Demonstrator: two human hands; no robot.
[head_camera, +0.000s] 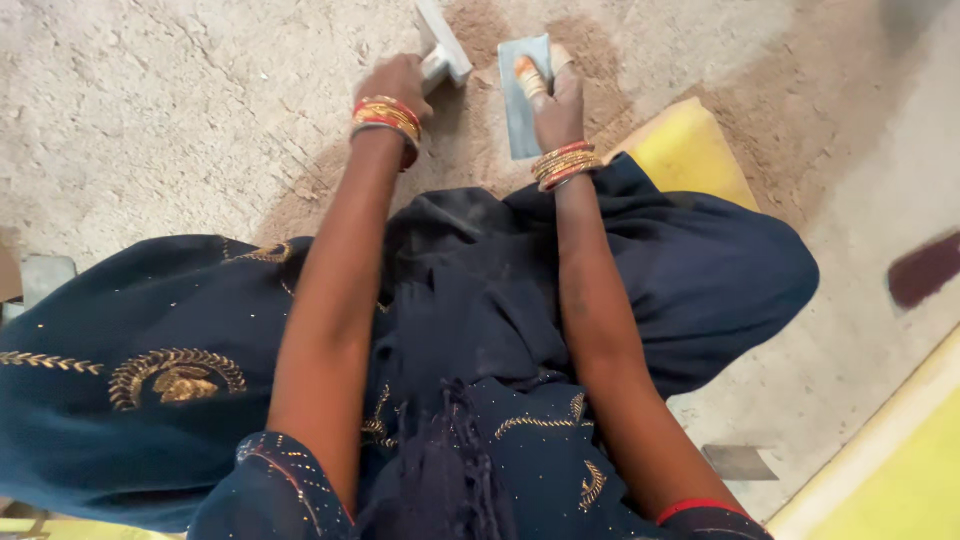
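Note:
My left hand grips a pale grey block-like piece that tilts up from the dusty ground at the top of the head view. My right hand presses flat on a thin grey rectangular tile lying on the ground, an orange-wrapped finger on top of it. Both wrists carry red and gold bangles. My dark blue embroidered garment covers my knees below the arms.
Brownish dust is spread on the rough concrete floor around the tile. A yellow mat lies under me at right, a yellow surface at bottom right, a grey tile piece and a dark reddish object nearby.

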